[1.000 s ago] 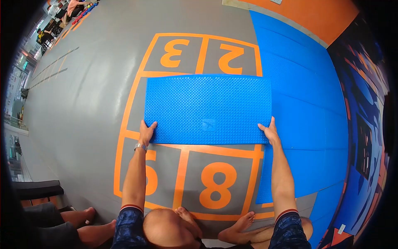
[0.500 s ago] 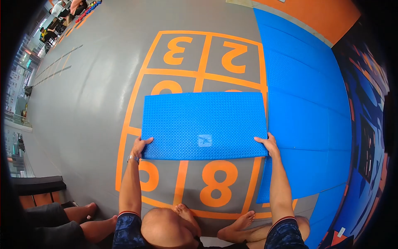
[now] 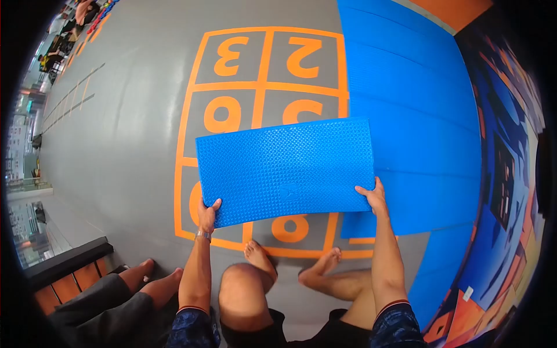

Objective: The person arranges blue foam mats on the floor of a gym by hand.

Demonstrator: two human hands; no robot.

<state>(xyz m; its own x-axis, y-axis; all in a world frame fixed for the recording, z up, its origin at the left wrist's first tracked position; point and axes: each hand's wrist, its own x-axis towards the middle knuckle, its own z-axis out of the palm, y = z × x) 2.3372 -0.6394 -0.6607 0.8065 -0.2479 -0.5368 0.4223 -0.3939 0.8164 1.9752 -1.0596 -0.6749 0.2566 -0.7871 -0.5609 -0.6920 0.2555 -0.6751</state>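
A blue textured mat (image 3: 284,168) is held out in front of me, slightly bent and tilted, its right end higher. My left hand (image 3: 209,216) grips its lower left corner, thumb on top, with a band on the wrist. At the lower right edge my right hand (image 3: 375,197) holds the mat with the thumb on the upper face; the fingers beneath are partly hidden. Under the mat, an orange numbered grid (image 3: 261,86) on the grey floor is partly covered.
Large blue mats (image 3: 412,133) lie along the right, beside a patterned wall (image 3: 505,185). Another person's legs (image 3: 125,293) are at lower left, near a black-topped bench (image 3: 69,264). Several people are at the far upper left. My bare feet are below the mat.
The held mat has tilted, its left end lower and its right end slightly higher. My left hand has moved down and right, my right hand slightly up. The view has shifted.
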